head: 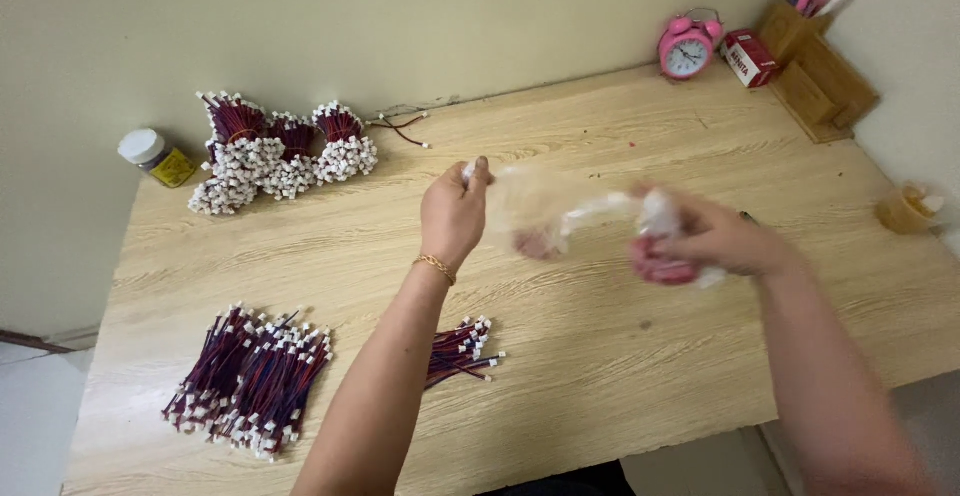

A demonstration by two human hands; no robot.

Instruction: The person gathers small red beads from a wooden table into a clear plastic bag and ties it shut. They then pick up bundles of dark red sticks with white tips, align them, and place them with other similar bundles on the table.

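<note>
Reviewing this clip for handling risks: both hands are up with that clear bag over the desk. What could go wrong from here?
1. The clear plastic bag is stretched between the left hand and the right hand, and blurred; whatever is pink inside might spill onto the table.
2. The left forearm passes right over the small wire bunch near the front edge; a sweep could knock it off.
3. Spilled pieces may mix with the flat wire pile.

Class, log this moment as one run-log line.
left hand: pinches clear plastic bag | right hand: grips bag's other end | wire bundles on table
</note>
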